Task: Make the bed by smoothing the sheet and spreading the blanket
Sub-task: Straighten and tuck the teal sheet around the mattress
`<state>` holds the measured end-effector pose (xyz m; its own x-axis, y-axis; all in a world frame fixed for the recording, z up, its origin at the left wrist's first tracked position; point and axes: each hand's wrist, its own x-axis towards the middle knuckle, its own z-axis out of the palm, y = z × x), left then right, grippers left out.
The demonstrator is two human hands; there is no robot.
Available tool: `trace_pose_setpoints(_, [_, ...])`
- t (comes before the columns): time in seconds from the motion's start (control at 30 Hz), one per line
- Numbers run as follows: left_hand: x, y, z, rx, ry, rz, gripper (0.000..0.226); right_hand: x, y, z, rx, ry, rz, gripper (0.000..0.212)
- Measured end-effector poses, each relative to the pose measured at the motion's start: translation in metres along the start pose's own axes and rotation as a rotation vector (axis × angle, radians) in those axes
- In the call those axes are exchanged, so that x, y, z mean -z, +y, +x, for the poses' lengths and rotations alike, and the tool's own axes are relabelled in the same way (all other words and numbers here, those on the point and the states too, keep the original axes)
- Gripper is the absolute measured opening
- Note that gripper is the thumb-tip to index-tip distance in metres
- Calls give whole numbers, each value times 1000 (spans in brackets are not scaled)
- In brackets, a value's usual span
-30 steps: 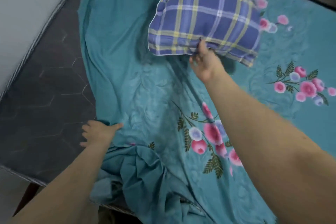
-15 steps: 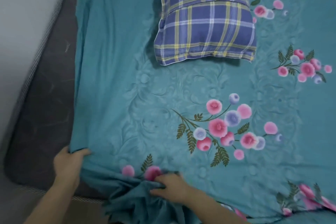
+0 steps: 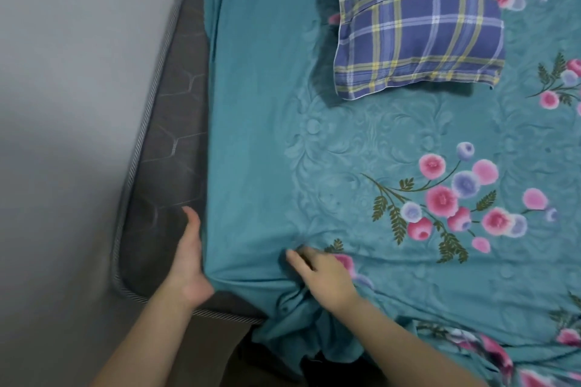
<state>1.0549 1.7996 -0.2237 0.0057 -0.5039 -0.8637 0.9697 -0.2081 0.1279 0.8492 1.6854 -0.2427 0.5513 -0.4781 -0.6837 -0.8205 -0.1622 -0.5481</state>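
pressing flat right hand (image 3: 323, 280) on teal sheet (image 3: 251, 135), left hand (image 3: 188, 264) tucked under its edge, grip unclear

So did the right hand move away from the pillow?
Yes. The right hand held the pillow a second ago; now it rests on the sheet, down by the near corner of the mattress.

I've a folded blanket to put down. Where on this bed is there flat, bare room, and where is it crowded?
Free: the flat stretch of teal floral sheet between the grey mattress strip and the pink flower cluster, below the blue plaid pillow. Crowded: the near corner, where the left hand and right hand are on bunched fabric.
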Motion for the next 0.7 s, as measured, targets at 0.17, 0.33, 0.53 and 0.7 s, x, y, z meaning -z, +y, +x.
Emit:
trace_pose_setpoints(0.17, [-7,-21,-5,-33,87,47,67,-29,-10,-25,238,-218,-482,93])
trace_pose_setpoints(0.33, [4,-21,-17,-376,215,46,39,-38,15,-41,-38,-66,-716,57])
trace_pose_setpoints(0.53, [22,-37,-40,-600,256,451,41,-33,39,-97,-112,146,-418,32])
trace_pose_setpoints(0.7, [41,-50,-49,-350,172,784,42,-68,46,-153,54,88,-149,40])
